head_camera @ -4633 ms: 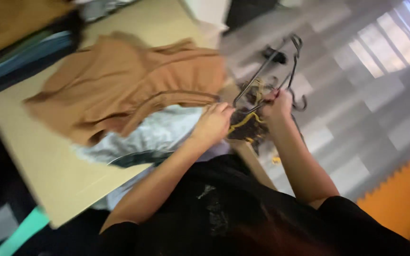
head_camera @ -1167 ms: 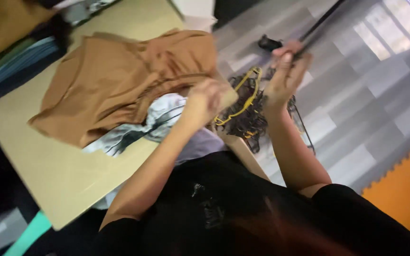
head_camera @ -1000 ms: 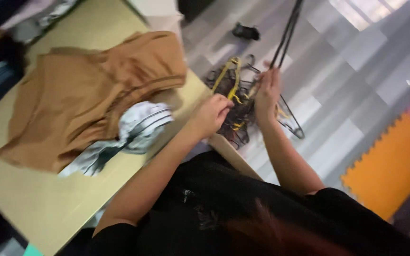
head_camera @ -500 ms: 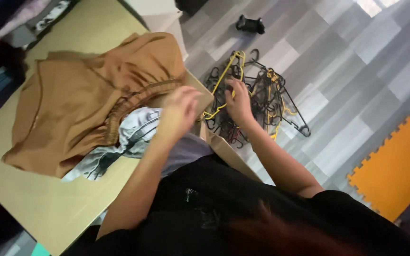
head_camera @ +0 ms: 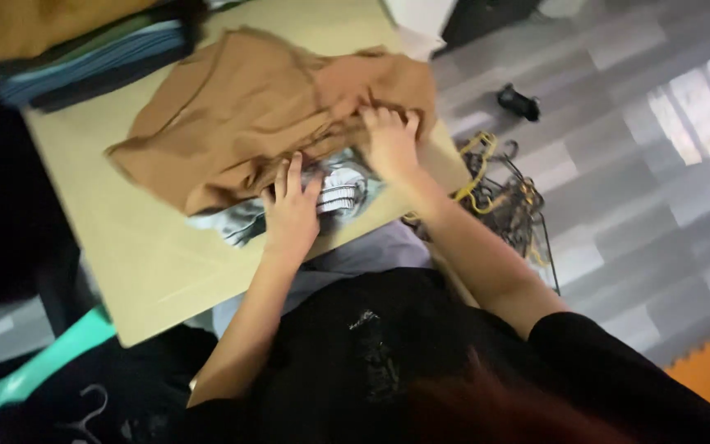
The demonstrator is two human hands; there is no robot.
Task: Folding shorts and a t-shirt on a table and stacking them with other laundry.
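Both hands lie flat, fingers spread, holding nothing: the right hand (head_camera: 389,141) on the tan garment (head_camera: 265,115), the left hand (head_camera: 291,210) just nearer the person on the grey-white garment (head_camera: 343,191) beneath it, on the bench (head_camera: 133,255).

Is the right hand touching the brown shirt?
Touching. The head view shows the right hand lying flat on the brown shirt, fingers spread on the cloth.
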